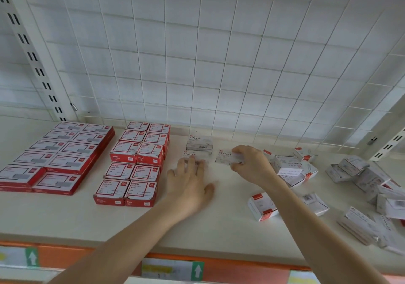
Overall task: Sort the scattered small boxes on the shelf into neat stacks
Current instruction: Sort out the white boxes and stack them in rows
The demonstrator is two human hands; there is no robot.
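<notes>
Stacking step in hand. Right hand point(252, 164) pinches a small white cardboard staples box point(225, 158) on the cream shelf point(230, 222). Left hand point(190, 181), fingers straight, presses a second white staples box point(189, 153) just beside it. Next move likely needs edges squared. Scattered white boxes point(355, 174) wait at right.

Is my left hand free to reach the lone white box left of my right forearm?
Probably yes: bare shelf lies between the left hand and the box; the right forearm passes its far side.
</notes>
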